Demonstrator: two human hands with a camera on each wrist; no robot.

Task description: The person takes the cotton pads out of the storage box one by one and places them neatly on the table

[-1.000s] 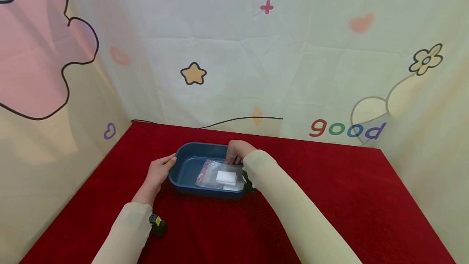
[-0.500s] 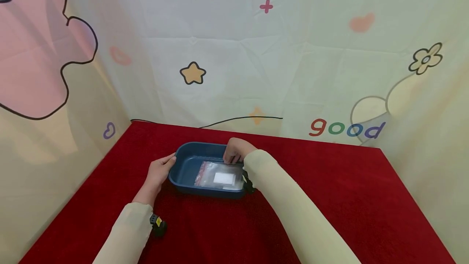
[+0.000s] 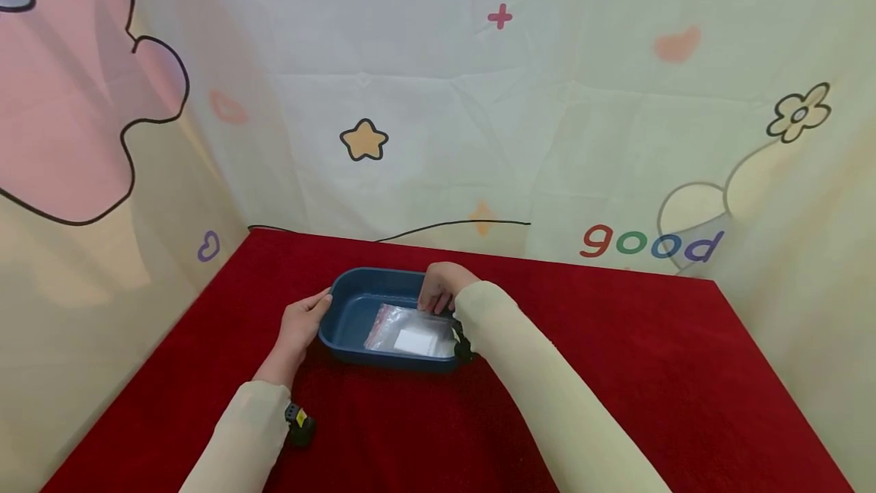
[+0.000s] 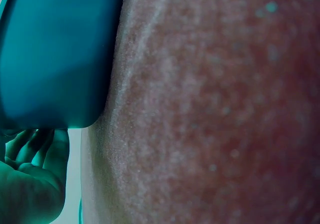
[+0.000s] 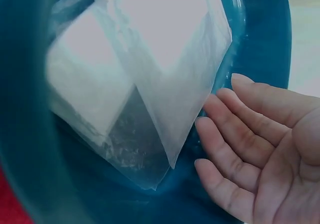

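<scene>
A dark blue rectangular tub [image 3: 350, 333] stands on the red cloth. My left hand [image 3: 301, 324] grips its left end, thumb at the rim; in the left wrist view the fingers [image 4: 56, 154] press against the tub's outer wall. Inside, toward the right, lie clear zip bags [image 3: 391, 319] with a reddish strip at the left edge and a white square within. The right wrist view shows two overlapping bags [image 5: 172, 91], each holding something white. My right hand [image 3: 441, 286] reaches in over the far wall, its relaxed, slightly bent fingers at the bags' edge, pinching nothing.
Red cloth [image 3: 602, 371] covers the table around the tub. A pale printed curtain [image 3: 438, 151] rises behind the table and along both sides. A small dark device [image 3: 299, 426] is strapped to the left wrist, another [image 3: 462, 342] to the right.
The white square and its bag have slid slightly toward the near wall of the tub. My right fingers have loosened a little and shifted nearer. The left hand keeps its grip.
</scene>
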